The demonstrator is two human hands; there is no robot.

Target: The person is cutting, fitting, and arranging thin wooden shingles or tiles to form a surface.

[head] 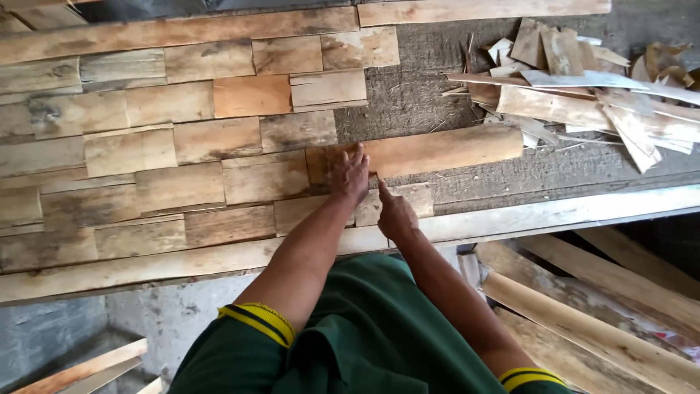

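**A:** So here's where we're at. Our left hand (351, 174) is lying flat, fingers spread, pressing on the left end of the long wood slat (430, 152) in the middle of the frame. It isn't gripping, just palm down on top. Our right hand (394, 211) is mostly curled with the index finger poking out, its tip touching the slat's lower edge; it has hold of nothing either. The slat runs rightward over the bare coarse mat (415, 95), its left end butted into the patchwork of laid veneer pieces (168, 146) that fills the left half.

**B:** What worries us? Splinters, we'd say. Those edges look rough, and a fingertip sliding along one could catch. Also, the slat is bowed and only pinned at one end, so a shove might swing the free right end out of line and open a gap against its neighbours, or ride it up over the short piece (419, 198) below it.

**A:** Agreed. The scrap pile (583, 95) at upper right sits near that free end too, so loose offcuts could get dragged under it.

**B:** Any packages, labels, signs?

**A:** None we can see. It's just wood, the front rail (547, 211) crossing the lower half, and spare planks (598, 306) stacked at lower right. The only colour is the yellow cuff trim on our green sleeves (255, 321).
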